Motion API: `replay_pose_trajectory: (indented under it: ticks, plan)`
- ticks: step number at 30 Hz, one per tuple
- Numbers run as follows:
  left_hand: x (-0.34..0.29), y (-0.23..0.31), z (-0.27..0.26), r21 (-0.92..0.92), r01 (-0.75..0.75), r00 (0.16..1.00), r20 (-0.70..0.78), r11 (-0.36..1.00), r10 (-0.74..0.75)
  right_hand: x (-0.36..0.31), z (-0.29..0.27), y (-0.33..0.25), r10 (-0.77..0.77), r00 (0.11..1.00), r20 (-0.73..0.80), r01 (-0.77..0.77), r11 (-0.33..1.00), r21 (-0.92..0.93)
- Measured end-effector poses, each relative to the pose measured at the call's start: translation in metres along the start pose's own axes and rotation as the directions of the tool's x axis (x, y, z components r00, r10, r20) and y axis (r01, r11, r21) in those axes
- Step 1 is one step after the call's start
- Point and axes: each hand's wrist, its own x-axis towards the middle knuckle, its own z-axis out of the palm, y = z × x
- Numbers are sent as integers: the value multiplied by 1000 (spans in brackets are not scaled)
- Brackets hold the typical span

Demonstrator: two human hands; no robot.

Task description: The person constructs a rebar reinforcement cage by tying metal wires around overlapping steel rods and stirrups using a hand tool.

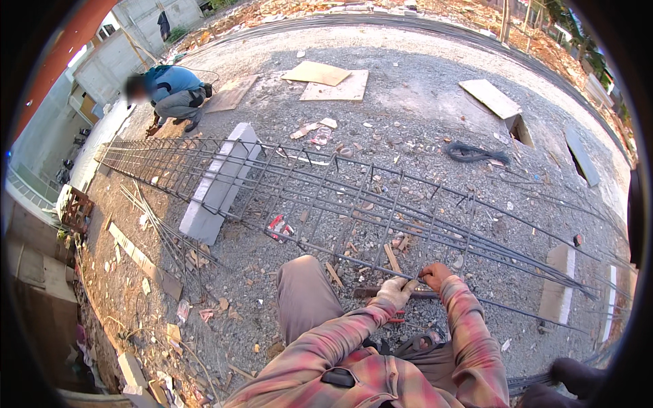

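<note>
A long cage of steel rebar runs from far left to lower right in front of me, with stirrups along its length. My left hand, in a pale glove, is closed at the cage's near bar. Beside it my bare right hand is closed at the same bar, fingertips pinched together; whatever they hold is too small to make out. Under my hands lies a dark flat bar. Red-handled pliers show just below my left wrist, partly hidden by my sleeve.
Concrete blocks prop the cage at left and right. Loose rods, a plank and wire coil lie on gravel. A co-worker crouches by the far end. Boards lie beyond; dark shapes sit lower right.
</note>
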Motion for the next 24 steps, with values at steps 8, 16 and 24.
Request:
replay_pose_trajectory:
  ticks: [8,16,24]
  plan:
    - [-9,2,8,116,-22,1000,-13,993,24,-9,1,-24,-13,993,-113,-21,955,-297]
    - [-22,17,2,96,-18,999,-27,995,21,-15,3,-17,86,988,-127,-105,983,-153]
    - [-10,11,-1,51,-79,996,-37,996,81,5,20,-23,139,953,-269,-170,981,-93]
